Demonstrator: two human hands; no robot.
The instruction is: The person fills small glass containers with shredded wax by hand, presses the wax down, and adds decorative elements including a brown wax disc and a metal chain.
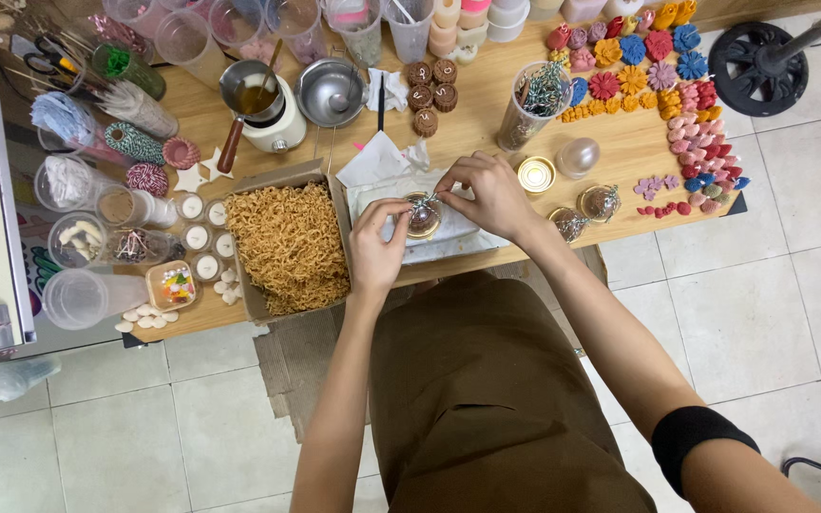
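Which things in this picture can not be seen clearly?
- Head view: the small round clear item is partly hidden by the left hand and right hand.
- What the fingers pinch above it is too small.
- The cups at the top edge are cut off.

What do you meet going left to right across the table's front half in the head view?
Clear plastic cups → small white candles → box of shredded paper filler → left hand → round clear ornament held by both hands → right hand → gold tin lid → wrapped ornaments → small pink and red flower shapes.
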